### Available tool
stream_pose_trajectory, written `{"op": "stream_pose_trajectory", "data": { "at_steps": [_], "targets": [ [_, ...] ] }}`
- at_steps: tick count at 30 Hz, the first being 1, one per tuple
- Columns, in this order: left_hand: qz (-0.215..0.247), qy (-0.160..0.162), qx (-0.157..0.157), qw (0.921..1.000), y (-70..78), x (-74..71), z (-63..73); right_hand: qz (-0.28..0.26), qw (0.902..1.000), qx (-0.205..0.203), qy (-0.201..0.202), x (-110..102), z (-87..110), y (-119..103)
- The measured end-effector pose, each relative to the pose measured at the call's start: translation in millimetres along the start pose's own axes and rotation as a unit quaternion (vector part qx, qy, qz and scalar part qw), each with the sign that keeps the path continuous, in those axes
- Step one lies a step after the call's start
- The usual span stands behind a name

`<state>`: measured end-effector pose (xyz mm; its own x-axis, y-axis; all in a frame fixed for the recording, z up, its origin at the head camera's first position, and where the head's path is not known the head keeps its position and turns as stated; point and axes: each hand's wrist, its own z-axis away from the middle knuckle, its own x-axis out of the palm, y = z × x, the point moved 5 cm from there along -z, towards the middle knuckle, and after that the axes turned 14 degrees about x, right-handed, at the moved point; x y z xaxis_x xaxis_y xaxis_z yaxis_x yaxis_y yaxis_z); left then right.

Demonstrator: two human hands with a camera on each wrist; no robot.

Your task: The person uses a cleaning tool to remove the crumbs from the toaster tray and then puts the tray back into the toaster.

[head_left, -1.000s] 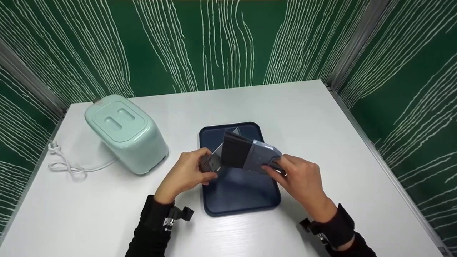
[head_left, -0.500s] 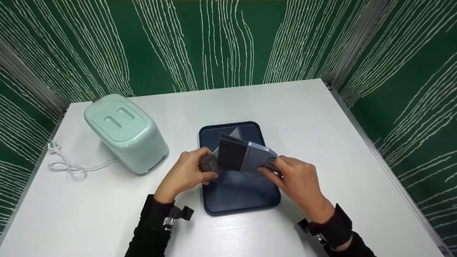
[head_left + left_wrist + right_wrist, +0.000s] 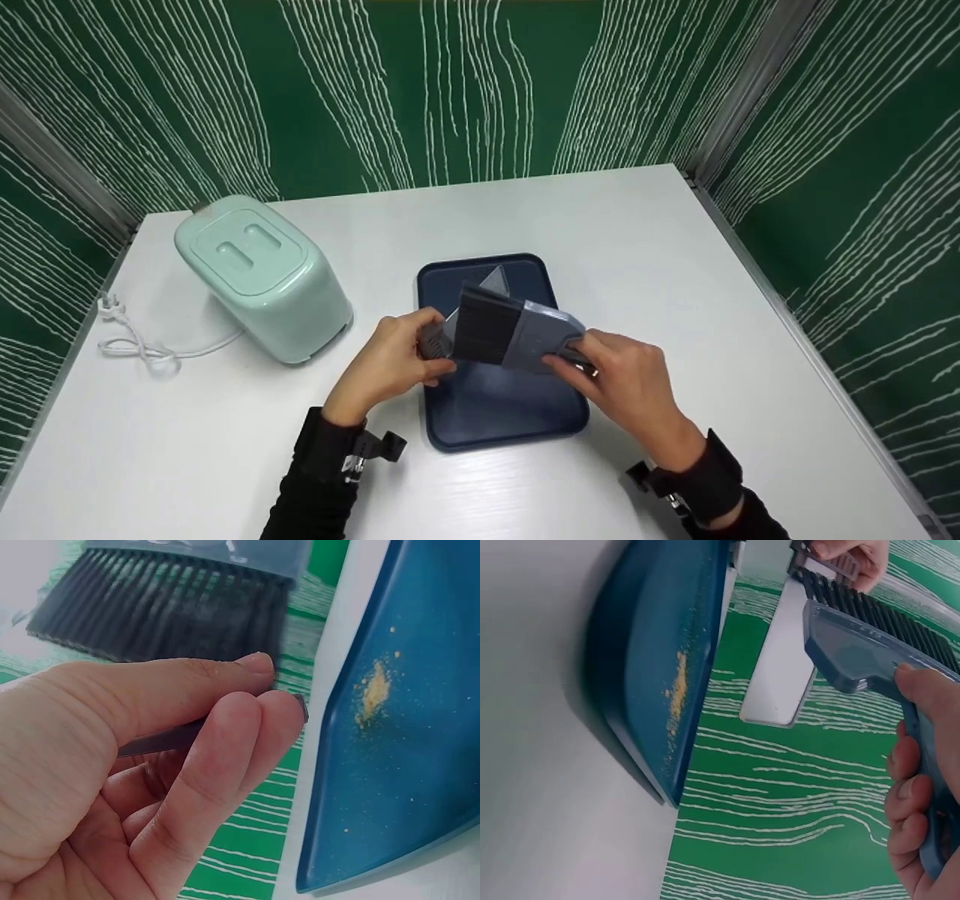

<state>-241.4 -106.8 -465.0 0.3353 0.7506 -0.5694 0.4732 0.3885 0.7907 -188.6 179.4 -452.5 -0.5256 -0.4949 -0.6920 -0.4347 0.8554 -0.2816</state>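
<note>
My left hand (image 3: pixel 390 364) pinches the grey slotted end of a narrow, flat crumb tray (image 3: pixel 776 667) between thumb and fingers. In the right wrist view its pale, long surface slants away below the bristles. My right hand (image 3: pixel 630 375) grips the handle of a blue-grey hand brush (image 3: pixel 541 339). The brush's black bristles (image 3: pixel 484 326) lie across the crumb tray near the left fingers, hiding its middle in the head view. Beneath both hands is a dark blue rectangular tray (image 3: pixel 510 420). A small heap of yellowish crumbs (image 3: pixel 375 694) lies on it, with finer specks around.
A mint-green toaster (image 3: pixel 300 307) with a lidded top stands on the left of the white table (image 3: pixel 600 225). Its white cord and plug (image 3: pixel 142 349) lie beside it at the left edge. Green walls (image 3: pixel 487 90) with white streaks enclose the table.
The brush in my right hand has shifted slightly left and down along the crumb tray, showing more of the tray's far tip. My left hand stays almost still.
</note>
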Motion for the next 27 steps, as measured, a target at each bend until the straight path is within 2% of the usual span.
{"op": "stream_pose_trajectory", "data": {
  "at_steps": [4, 15, 22, 27],
  "targets": [
    [-0.002, 0.001, -0.001, 1.0, 0.5, -0.2, 0.1, 0.018, 0.9998, 0.006, -0.004, 4.9, -0.5, 5.2],
    [0.01, -0.002, 0.006, 0.9999, 1.6, -0.2, 0.7, 0.055, 0.9938, 0.096, 0.014, 7.5, -4.7, 41.0],
    [0.013, -0.006, 0.005, 0.9999, 1.4, -0.1, 0.5, 0.056, 0.9878, 0.132, 0.061, -6.3, -9.7, 48.6],
    [0.015, -0.009, 0.002, 0.9999, -0.4, 0.1, 0.9, 0.04, 0.9857, 0.141, 0.083, -9.6, -13.0, 47.1]
  ]
}}
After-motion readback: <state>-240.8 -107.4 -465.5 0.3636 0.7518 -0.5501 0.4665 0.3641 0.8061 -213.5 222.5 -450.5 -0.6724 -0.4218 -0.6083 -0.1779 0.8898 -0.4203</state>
